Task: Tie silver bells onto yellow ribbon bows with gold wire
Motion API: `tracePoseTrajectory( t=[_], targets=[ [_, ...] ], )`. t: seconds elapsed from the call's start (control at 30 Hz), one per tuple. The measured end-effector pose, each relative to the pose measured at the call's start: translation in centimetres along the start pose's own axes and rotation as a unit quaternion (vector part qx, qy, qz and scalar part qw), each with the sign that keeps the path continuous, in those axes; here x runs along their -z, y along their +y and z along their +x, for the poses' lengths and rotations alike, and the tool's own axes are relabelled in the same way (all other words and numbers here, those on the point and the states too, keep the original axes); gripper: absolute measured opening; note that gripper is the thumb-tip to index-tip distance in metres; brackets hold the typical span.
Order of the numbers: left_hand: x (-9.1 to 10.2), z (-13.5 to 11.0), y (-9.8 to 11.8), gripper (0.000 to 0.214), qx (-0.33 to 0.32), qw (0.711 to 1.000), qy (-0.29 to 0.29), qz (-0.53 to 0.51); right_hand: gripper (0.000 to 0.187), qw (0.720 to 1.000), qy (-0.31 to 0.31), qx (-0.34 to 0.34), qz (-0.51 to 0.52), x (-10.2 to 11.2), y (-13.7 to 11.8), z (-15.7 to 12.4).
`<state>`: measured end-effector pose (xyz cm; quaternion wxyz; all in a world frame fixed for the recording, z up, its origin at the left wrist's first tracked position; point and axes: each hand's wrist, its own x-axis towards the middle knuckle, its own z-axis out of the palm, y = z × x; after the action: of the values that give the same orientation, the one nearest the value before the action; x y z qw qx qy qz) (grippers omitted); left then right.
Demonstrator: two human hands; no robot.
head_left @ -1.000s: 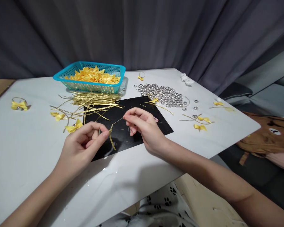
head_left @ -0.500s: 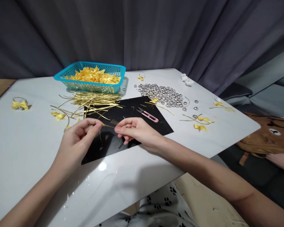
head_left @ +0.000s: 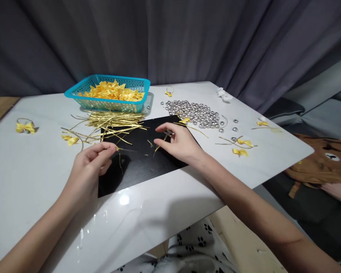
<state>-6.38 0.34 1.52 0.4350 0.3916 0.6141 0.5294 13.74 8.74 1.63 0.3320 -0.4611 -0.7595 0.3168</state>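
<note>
My left hand [head_left: 91, 163] is closed in a pinch on a thin gold wire tie [head_left: 119, 149], held just above the left part of a black mat [head_left: 139, 167]. My right hand [head_left: 180, 143] hovers over the mat's right part with its fingers spread and nothing gripped. It covers a pair of pink scissors, of which only a metal tip [head_left: 168, 132] shows by the index finger. Short gold wire scraps [head_left: 152, 144] lie on the mat between the hands.
A turquoise basket [head_left: 74, 94] of yellow bows stands at the back, with a pile of gold ties [head_left: 113, 119] in front of it. Silver beads [head_left: 196, 112] lie back right. Loose yellow bows [head_left: 240, 152] dot the white table [head_left: 31, 182]. A brown bear bag [head_left: 324, 167] sits off its right edge.
My right hand let go of the wire tie and moved right and away, over the pink scissors, opening its fingers. My left hand keeps the tie and has barely moved.
</note>
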Motion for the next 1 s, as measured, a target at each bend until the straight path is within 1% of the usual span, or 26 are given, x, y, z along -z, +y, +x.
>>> tracePoseTrajectory(
  t=[0.07, 0.13, 0.17, 0.23, 0.33, 0.43, 0.6, 0.7, 0.77, 0.9, 1.0],
  targets=[
    [0.0, -0.1, -0.1, 0.023, 0.011, 1.000, -0.013, 0.009, 0.027, 0.995, 0.025, 0.097, -0.010, -0.8, -0.2, -0.6],
    [-0.1, -0.3, -0.2, 0.025, 0.023, 0.999, -0.029, 0.033, 0.025, 0.984, 0.008, 0.176, 0.008, -1.7, -0.7, -1.3],
    [-0.2, -0.4, -0.2, 0.026, 0.028, 0.998, -0.040, 0.047, 0.024, 0.979, -0.004, 0.205, 0.015, -2.2, -0.9, -1.7],
    [-0.4, -0.5, -0.2, 0.029, 0.030, 0.994, -0.077, 0.075, 0.022, 0.969, -0.025, 0.246, 0.016, -2.9, -1.2, -2.2],
    [-0.7, -0.5, -0.3, 0.034, 0.022, 0.986, -0.136, 0.092, 0.018, 0.960, -0.048, 0.277, 0.000, -3.4, -1.2, -2.6],
    [-0.9, -0.4, -0.3, 0.038, 0.031, 0.982, -0.155, 0.098, 0.017, 0.957, -0.054, 0.286, 0.009, -3.2, -1.0, -2.5],
    [-1.0, -0.4, -0.1, 0.034, 0.039, 0.982, -0.145, 0.115, 0.013, 0.965, -0.037, 0.256, 0.032, -2.7, -0.8, -2.0],
    [-1.0, -0.5, 0.0, 0.033, 0.032, 0.980, -0.150, 0.125, 0.010, 0.972, -0.055, 0.221, 0.054, -2.7, -0.8, -2.0],
    [-1.0, -0.5, 0.0, 0.034, 0.026, 0.978, -0.157, 0.131, 0.012, 0.973, -0.077, 0.202, 0.078, -2.8, -1.0, -2.1],
    [-0.9, -0.6, -0.2, 0.035, 0.015, 0.977, -0.168, 0.134, 0.011, 0.971, -0.104, 0.188, 0.102, -2.8, -1.4, -2.3],
    [-1.0, -0.7, -0.1, 0.035, 0.015, 0.975, -0.182, 0.128, 0.009, 0.972, -0.113, 0.165, 0.121, -2.9, -1.8, -2.5]
  ],
)
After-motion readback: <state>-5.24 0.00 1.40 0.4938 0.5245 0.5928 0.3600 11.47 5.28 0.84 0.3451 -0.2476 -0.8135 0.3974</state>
